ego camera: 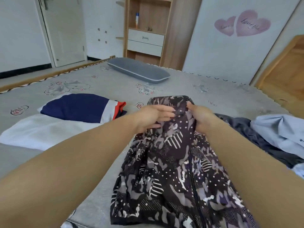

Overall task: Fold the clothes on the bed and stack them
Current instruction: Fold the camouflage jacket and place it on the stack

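Note:
A dark purple patterned garment with a zip down its middle lies lengthwise on the bed in front of me. My left hand rests on its far part with fingers straight. My right hand grips a bunched fold of the same garment near its far end. To the left lies a folded navy, white and red garment on top of a white garment. At the right sit a crumpled dark grey garment and a light blue shirt.
A grey pillow lies at the far side of the bed. Beyond it stand a wooden shelf unit with drawers and a white door. A wooden headboard rises at the right.

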